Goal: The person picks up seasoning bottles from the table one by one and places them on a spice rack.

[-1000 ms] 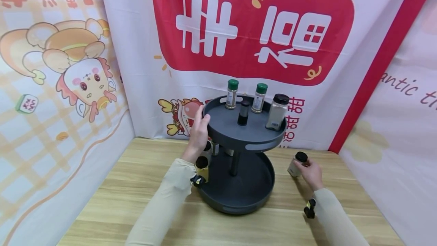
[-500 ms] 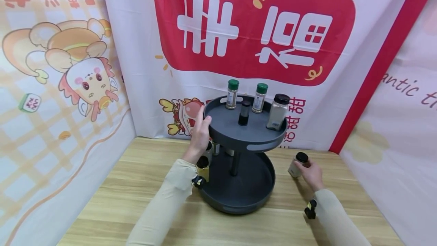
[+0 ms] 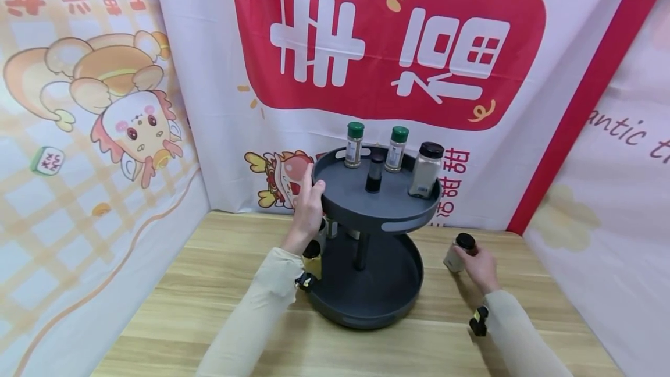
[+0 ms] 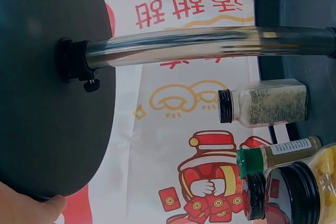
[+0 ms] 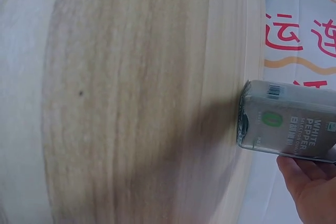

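Observation:
A dark grey two-tier turntable (image 3: 366, 301) stands on the wooden table. My left hand (image 3: 307, 214) holds the left rim of its upper tray, with the thumb at the edge; the far fingers are partly hidden. My right hand (image 3: 480, 269) grips a black-capped spice jar (image 3: 454, 259) to the right of the turntable. In the right wrist view, the label on this jar (image 5: 289, 121) reads white pepper, and its base is close to the tabletop. Two green-capped shakers (image 3: 353, 147) and a taller black-capped jar (image 3: 425, 173) stand on the upper tray.
Several jars are on the left of the lower tray, including one with yellow contents (image 3: 312, 263) and one with green flakes (image 4: 275, 103). A metal post (image 4: 173, 45) joins the trays. Printed cloth (image 3: 209, 103) hangs behind the table (image 3: 193, 284) and along its sides.
The view shifts very slightly. Both hands keep their holds on the turntable rim and the white pepper jar, with no clear movement of either.

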{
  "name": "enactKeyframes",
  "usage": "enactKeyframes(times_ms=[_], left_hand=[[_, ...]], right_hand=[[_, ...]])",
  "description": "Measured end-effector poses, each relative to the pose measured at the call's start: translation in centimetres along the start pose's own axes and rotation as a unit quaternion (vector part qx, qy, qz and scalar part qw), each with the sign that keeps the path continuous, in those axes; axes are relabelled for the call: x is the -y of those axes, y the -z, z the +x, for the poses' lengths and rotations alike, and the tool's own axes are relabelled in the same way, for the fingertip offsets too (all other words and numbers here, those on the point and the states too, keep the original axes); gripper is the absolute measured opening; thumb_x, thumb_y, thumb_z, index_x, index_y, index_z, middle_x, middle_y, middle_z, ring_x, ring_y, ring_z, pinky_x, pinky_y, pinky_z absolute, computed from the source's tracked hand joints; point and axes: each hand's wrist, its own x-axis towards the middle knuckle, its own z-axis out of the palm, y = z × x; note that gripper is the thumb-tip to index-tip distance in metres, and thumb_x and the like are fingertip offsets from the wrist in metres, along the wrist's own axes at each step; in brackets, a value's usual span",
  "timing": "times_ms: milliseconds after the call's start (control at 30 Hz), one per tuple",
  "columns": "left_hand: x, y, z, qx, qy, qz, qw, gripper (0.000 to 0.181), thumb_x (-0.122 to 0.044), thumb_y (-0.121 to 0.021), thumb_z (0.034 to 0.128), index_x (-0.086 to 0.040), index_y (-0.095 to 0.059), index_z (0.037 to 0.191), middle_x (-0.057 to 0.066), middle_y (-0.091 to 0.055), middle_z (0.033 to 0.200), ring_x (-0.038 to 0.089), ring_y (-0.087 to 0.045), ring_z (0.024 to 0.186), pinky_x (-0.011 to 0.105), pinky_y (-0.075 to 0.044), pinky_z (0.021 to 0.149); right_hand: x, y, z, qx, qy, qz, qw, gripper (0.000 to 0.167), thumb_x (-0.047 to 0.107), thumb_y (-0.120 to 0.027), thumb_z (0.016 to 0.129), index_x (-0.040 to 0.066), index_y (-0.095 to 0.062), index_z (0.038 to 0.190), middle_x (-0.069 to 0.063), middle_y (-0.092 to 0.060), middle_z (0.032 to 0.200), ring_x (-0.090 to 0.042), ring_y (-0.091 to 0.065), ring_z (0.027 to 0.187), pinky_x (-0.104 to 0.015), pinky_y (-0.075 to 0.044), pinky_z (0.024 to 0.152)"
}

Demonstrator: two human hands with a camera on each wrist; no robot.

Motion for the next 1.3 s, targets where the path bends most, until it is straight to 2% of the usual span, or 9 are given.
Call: enactKeyframes(times_ms=[167, 400, 567, 733, 1033, 1300], left_hand=[[0.0, -0.1, -0.1, -0.007, -0.004, -0.004, 1.0000, 0.059, -0.027, -0.031, 0.0997, -0.013, -0.010, 0.153, 0.003, -0.011, 0.157, 0.016, -0.011, 0.141, 0.047, -0.006, 0.112], [-0.1, -0.2, -0.3, -0.012, -0.008, -0.008, 0.9999, 0.062, -0.031, -0.033, 0.0984, -0.011, -0.010, 0.153, 0.004, -0.011, 0.157, 0.016, -0.013, 0.140, 0.043, -0.011, 0.113], [-0.1, -0.3, -0.4, -0.014, -0.009, -0.009, 0.9998, 0.064, -0.033, -0.034, 0.0977, -0.011, -0.010, 0.153, 0.004, -0.012, 0.156, 0.016, -0.015, 0.140, 0.042, -0.014, 0.112], [0.0, -0.3, -0.4, -0.016, -0.014, -0.006, 0.9998, 0.064, -0.032, -0.035, 0.0975, -0.010, -0.011, 0.153, 0.006, -0.012, 0.156, 0.017, -0.016, 0.140, 0.043, -0.014, 0.112], [0.0, -0.3, -0.5, -0.015, -0.017, -0.008, 0.9997, 0.063, -0.027, -0.035, 0.0981, -0.008, -0.010, 0.152, 0.007, -0.012, 0.156, 0.018, -0.015, 0.140, 0.043, -0.014, 0.113], [-0.1, -0.2, -0.6, -0.015, -0.014, -0.003, 0.9998, 0.067, -0.036, -0.036, 0.0966, -0.009, -0.011, 0.152, 0.006, -0.013, 0.156, 0.017, -0.016, 0.140, 0.040, -0.015, 0.112]], right_hand=[[0.0, 0.4, 0.0, -0.002, -0.003, -0.002, 1.0000, 0.052, 0.047, -0.063, 0.087, -0.003, -0.062, 0.104, -0.021, -0.064, 0.096, -0.029, -0.057, 0.087, -0.032, -0.044, 0.067], [0.5, 1.0, -0.4, 0.005, -0.020, 0.005, 0.9998, 0.062, 0.055, -0.064, 0.083, -0.003, -0.063, 0.105, -0.021, -0.063, 0.099, -0.029, -0.057, 0.089, -0.034, -0.046, 0.070], [1.4, 1.5, -0.9, -0.014, -0.016, 0.000, 0.9998, 0.064, 0.058, -0.067, 0.079, -0.003, -0.065, 0.100, -0.019, -0.065, 0.094, -0.027, -0.057, 0.085, -0.033, -0.046, 0.067], [2.5, 1.9, -1.1, -0.034, -0.007, -0.011, 0.9993, 0.064, 0.056, -0.069, 0.078, -0.004, -0.066, 0.100, -0.020, -0.066, 0.094, -0.029, -0.058, 0.085, -0.034, -0.046, 0.069], [5.2, 3.1, -1.7, -0.052, 0.015, 0.000, 0.9985, 0.059, 0.053, -0.072, 0.076, -0.002, -0.069, 0.096, -0.016, -0.069, 0.087, -0.021, -0.058, 0.074, -0.025, -0.044, 0.057], [8.1, 4.2, -2.3, -0.062, 0.043, 0.015, 0.9970, 0.059, 0.051, -0.073, 0.077, 0.001, -0.069, 0.108, -0.016, -0.070, 0.097, -0.024, -0.065, 0.088, -0.017, -0.044, 0.063]])
